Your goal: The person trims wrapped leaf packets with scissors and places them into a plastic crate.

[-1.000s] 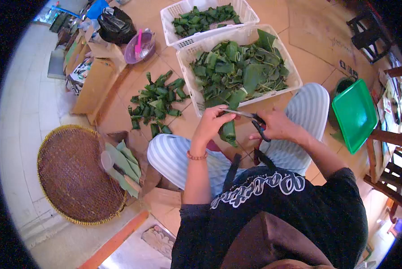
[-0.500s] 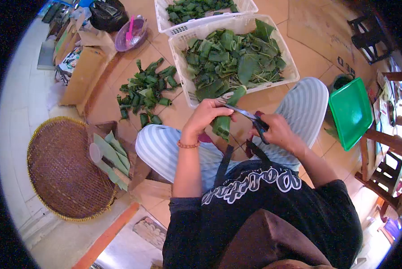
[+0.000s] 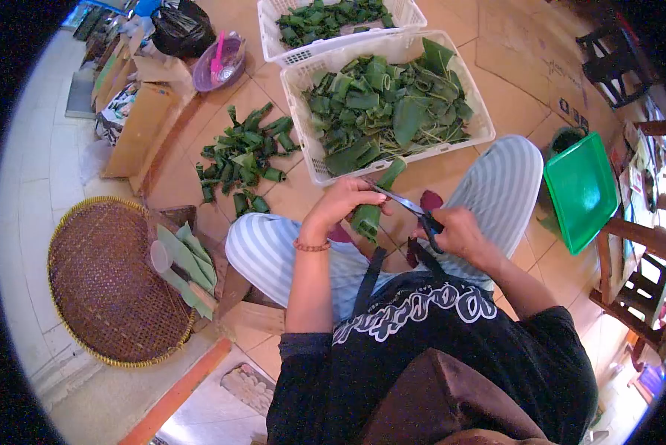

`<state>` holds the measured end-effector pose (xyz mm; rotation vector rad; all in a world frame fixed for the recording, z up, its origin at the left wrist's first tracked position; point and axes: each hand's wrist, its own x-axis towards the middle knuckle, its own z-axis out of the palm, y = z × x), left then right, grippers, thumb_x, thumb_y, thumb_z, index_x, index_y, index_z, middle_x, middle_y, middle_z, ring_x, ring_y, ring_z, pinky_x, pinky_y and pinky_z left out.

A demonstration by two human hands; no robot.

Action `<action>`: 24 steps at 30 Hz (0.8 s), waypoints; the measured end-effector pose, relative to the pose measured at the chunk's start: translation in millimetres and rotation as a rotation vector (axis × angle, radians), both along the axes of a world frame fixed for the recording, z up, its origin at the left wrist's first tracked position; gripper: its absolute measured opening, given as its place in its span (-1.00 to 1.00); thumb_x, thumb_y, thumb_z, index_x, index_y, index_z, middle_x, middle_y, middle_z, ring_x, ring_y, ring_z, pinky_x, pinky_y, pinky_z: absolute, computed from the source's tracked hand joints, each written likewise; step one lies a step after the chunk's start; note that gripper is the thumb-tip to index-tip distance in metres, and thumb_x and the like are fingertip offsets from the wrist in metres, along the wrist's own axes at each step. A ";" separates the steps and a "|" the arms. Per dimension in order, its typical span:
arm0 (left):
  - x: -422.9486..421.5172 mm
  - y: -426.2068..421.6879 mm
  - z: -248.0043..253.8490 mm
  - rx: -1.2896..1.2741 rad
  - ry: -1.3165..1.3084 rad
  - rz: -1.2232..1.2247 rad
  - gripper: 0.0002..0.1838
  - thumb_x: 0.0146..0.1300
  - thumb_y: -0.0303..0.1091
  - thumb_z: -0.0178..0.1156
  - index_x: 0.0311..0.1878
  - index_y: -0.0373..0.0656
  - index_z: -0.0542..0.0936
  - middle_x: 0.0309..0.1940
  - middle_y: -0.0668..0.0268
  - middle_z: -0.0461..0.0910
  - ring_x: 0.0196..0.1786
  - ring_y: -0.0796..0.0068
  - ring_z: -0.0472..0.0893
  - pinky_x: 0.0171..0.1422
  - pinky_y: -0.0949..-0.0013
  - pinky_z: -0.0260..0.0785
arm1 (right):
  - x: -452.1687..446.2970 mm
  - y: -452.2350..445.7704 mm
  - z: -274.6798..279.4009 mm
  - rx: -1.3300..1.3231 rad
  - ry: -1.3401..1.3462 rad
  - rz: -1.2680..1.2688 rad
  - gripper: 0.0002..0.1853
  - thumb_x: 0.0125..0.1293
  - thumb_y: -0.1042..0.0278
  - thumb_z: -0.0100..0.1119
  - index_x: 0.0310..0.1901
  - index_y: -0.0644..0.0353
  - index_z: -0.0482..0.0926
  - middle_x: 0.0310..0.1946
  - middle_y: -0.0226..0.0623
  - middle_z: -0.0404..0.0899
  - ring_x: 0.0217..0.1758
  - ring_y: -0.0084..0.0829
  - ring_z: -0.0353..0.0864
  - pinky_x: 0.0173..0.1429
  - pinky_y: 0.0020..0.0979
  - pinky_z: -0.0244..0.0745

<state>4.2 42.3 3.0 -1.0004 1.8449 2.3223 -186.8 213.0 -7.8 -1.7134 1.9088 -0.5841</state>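
My left hand (image 3: 339, 209), with a bead bracelet at the wrist, is closed around a green leaf roll (image 3: 365, 220) above my lap. The roll's upper end sticks out past my fingers toward the white crate. My right hand (image 3: 457, 236) grips the dark handles of a pair of scissors (image 3: 413, 207). Its metal blades reach across the roll near my left thumb; whether they are cutting into it I cannot make out. On the floor ahead and to the left lies a pile of short rolled leaf pieces (image 3: 245, 154).
A white crate (image 3: 484, 111) of leaves and leaf rolls stands ahead, with a second crate (image 3: 267, 30) behind it. To the left are a woven basket (image 3: 110, 289), a cardboard box (image 3: 141, 133) and a purple bowl (image 3: 204, 77). A green tray (image 3: 581, 193) is at the right.
The leaf roll and my left hand have shifted slightly downward, and the roll's upper end shows lower against the crate. The scissors stay across it; the whole view has moved a little.
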 end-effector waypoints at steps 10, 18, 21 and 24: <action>-8.6 -26.4 7.6 -0.136 -0.178 0.149 -0.65 0.19 -0.11 0.09 -0.26 -0.27 0.55 -0.32 0.28 0.54 -0.32 0.50 0.53 -0.46 0.39 0.46 | -6.0 -18.1 -3.8 0.073 -0.201 -0.091 -0.64 -0.02 0.11 0.34 -0.50 0.30 0.54 -0.71 -0.19 0.44 -0.67 -0.36 0.43 -0.52 -0.35 0.30; -27.6 -191.5 105.6 -0.289 0.631 0.721 -0.48 0.22 -0.15 0.08 0.11 -0.33 0.27 -0.04 0.10 0.44 0.00 0.24 0.47 -0.07 0.21 0.49 | -7.9 -24.4 -17.4 0.272 -0.378 -0.249 -0.59 0.01 0.04 0.30 -0.42 0.30 0.53 -0.58 -0.16 0.54 -0.54 -0.39 0.47 -0.38 -0.32 0.35; 23.5 -217.2 114.4 -0.419 0.564 0.620 -0.55 0.21 -0.16 0.10 0.01 -0.34 0.38 -0.08 0.15 0.46 -0.02 0.28 0.49 -0.09 0.22 0.50 | -6.9 -24.4 -18.9 0.281 -0.362 -0.241 -0.66 0.05 0.11 0.28 -0.44 0.28 0.51 -0.58 -0.24 0.53 -0.55 -0.45 0.45 -0.41 -0.39 0.33; 92.5 -206.5 92.7 -0.387 0.236 0.648 -0.60 0.23 -0.16 0.05 0.01 -0.26 0.42 -0.09 0.20 0.49 -0.10 0.34 0.53 -0.06 0.27 0.46 | -1.4 -33.2 -11.4 0.270 -0.439 -0.211 -0.72 0.08 0.18 0.26 -0.41 0.26 0.53 -0.60 -0.35 0.51 -0.55 -0.51 0.42 -0.43 -0.43 0.32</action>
